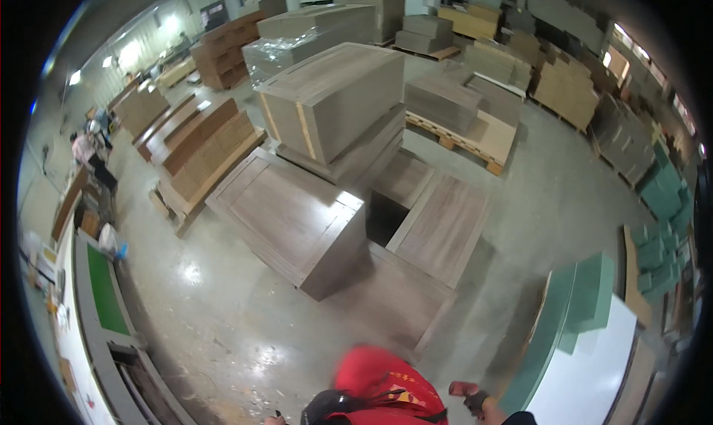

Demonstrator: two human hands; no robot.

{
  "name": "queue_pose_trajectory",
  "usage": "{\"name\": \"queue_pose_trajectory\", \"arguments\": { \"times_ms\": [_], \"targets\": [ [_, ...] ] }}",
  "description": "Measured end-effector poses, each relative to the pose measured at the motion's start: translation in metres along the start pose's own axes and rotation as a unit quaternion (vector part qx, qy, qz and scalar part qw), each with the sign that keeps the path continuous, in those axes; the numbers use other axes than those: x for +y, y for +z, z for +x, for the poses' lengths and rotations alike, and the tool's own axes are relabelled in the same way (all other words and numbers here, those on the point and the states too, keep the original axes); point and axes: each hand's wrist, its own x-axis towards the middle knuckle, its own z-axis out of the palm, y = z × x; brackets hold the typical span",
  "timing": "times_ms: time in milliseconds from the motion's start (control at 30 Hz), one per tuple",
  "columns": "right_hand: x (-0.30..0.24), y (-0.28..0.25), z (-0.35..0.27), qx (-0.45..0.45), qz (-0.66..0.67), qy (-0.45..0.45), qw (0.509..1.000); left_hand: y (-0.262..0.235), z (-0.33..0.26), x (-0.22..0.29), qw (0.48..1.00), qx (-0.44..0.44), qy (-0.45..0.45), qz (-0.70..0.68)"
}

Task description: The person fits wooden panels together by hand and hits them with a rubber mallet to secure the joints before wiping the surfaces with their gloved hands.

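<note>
My right hand [476, 403], low at the right of my red top, is closed round a short reddish tool [463, 388]. That tool is blurred, so its exact kind does not show. Only a bit of my left hand [275, 420] comes in at the lower edge, beside a small dark tip [278, 413]; most of its fingers are cut off. Ahead of me lies a stack of wood-grain panels [405, 295]. A framed wood-grain cabinet [293, 210] rests tilted at its left, and a framed panel [440, 228] lies at its right. Neither hand touches them.
Large grey-brown cabinet stacks [334, 98] stand behind. A pallet [464, 139] bears more panels at the right. Green boards [546, 343] and a white panel [583, 358] sit at my right. A long bench [82, 328] runs along the left, with a person [93, 158] farther off.
</note>
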Motion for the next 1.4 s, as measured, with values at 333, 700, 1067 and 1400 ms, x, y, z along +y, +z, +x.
{"name": "queue_pose_trajectory", "arguments": {
  "times_ms": [333, 700, 1067, 1400],
  "targets": [
    [-0.163, -0.098, -0.017, 0.189, 0.215, -0.168, 0.943, -0.104, -0.024, 0.258, 0.937, 0.000, 0.261, -0.231],
    [-0.353, -0.140, 0.086, 0.283, 0.243, -0.174, 0.911, -0.191, -0.093, 0.574, 0.758, -0.255, 0.364, -0.477],
    [-0.344, -0.107, 0.114, 0.258, 0.064, -0.289, 0.920, -0.114, -0.059, 0.599, 0.862, -0.207, 0.288, -0.361],
    [-0.463, -0.210, 0.067, -0.105, 0.634, -0.371, 0.670, -0.037, -0.057, 0.659, 0.935, -0.178, 0.284, -0.113]
  ]
}}
